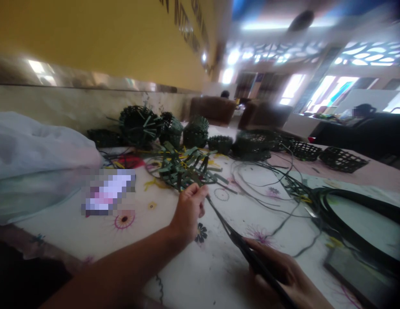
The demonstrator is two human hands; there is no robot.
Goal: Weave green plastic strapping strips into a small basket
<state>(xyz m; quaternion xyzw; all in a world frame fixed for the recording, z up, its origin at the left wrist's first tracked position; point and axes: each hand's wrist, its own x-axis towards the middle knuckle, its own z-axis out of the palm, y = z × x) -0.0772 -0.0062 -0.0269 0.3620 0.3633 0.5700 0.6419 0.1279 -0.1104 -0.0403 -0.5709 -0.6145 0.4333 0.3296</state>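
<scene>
My left hand (189, 208) is closed in a pinch above the table, just in front of a loose, half-woven green basket (183, 169) with strip ends sticking out. From its fingertips a long dark strip (233, 236) runs down to the right, thin and forked near the left hand and broader toward me. My right hand (280, 268) is wrapped around the broad part of this strip at the lower right. Blur hides the strip's finer detail, and the fingers cover its far end.
Woven dark green baskets (254, 143) line the table's back. Coiled dark strips (335, 214) and a flat grey block (357, 274) lie at right. A blurred-out phone-like object (109, 191) and a white plastic bag (38, 150) are at left. People sit in the background.
</scene>
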